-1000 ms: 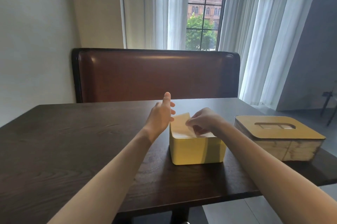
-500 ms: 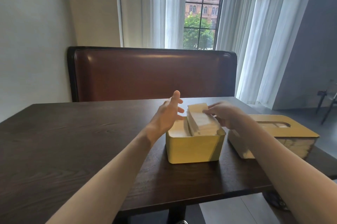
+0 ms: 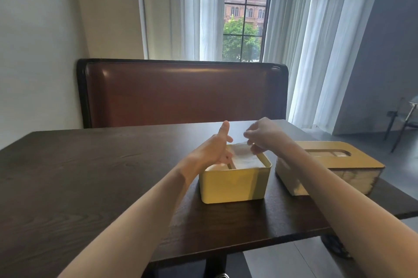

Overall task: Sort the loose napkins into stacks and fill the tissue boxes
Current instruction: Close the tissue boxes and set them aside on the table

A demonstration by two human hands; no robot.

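Note:
An open yellow tissue box (image 3: 234, 183) stands on the dark wooden table (image 3: 95, 178), holding white napkins (image 3: 245, 160) that fill it nearly to the rim. My left hand (image 3: 213, 149) is at the box's left far corner, thumb raised and fingers straight, reaching down beside the napkins. My right hand (image 3: 263, 136) hovers over the box's far right part; its fingers are blurred and pinch what looks like the top napkin sheet. A second tissue box with a slotted wooden lid (image 3: 334, 155) sits to the right, partly hidden by my right forearm.
A brown leather bench back (image 3: 181, 94) stands behind the table's far edge. White curtains and a window rise behind it. A chair frame (image 3: 404, 117) stands on the floor at far right. The table's near edge runs under my forearms.
The napkin stack that stood tilted above the box rim half a second ago now lies down inside it. My right hand rose above the box; my left hand stayed at the left side.

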